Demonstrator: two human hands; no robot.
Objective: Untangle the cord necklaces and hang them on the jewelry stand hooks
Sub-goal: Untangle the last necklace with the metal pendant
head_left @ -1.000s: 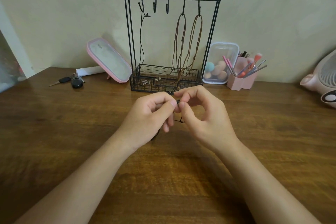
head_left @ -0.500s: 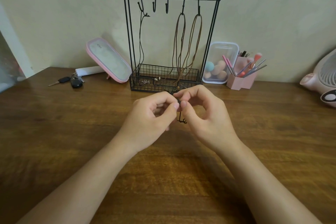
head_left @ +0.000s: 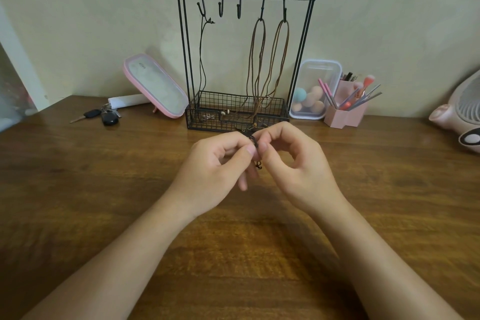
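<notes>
Pinching dark cord [head_left: 255,143] between both hands, left hand [head_left: 218,169], right hand [head_left: 293,166], fingers curled.

- Left forearm [head_left: 124,254]: bare skin all the way to the bottom edge of the view, smooth and slim.
- Right forearm [head_left: 376,254]: bare too, of the same slim build.
- Left grip [head_left: 215,163]: a bare hand with slender fingers and a short, plain thumbnail.
- Right grip [head_left: 296,163]: a bare hand of like shape, thumbnail short and rounded.

We look for writing and find nothing we can read. There's one small oval mark near the top edge of the pink mirror [head_left: 155,86], and it's too tiny and blurred to make out.
</notes>
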